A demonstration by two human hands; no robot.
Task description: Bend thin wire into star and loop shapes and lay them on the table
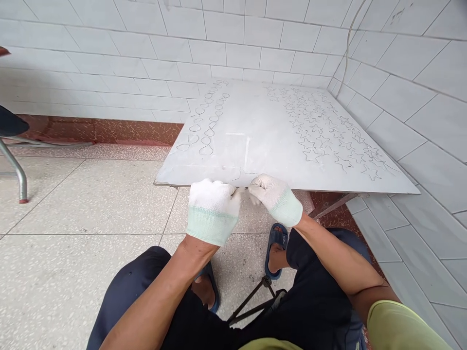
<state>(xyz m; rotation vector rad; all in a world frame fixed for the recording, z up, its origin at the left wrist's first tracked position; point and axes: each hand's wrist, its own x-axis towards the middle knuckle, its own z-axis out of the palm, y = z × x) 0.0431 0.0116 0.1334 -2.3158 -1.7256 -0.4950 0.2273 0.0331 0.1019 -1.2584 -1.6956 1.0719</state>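
A thin wire [241,170], bent into part of a star outline, shows just above the table's front edge between my gloved hands. My left hand [212,209], in a white knit glove with a pale green cuff, is closed in a pinch at the wire's left end. On the other side my right hand [274,196], gloved alike, pinches the wire's right part with fingers curled. The fingertips nearly meet at the edge, and the exact grip points are hidden by the gloves. Both hands rest close against the white tabletop [262,141].
Many wire stars [315,129] lie in rows on the table's right side. Looped wire shapes [209,131] line its left side. Tiled walls [233,53] stand behind and to the right. A metal-legged chair [18,175] is at the left; a black folding stand [260,296] sits between my legs.
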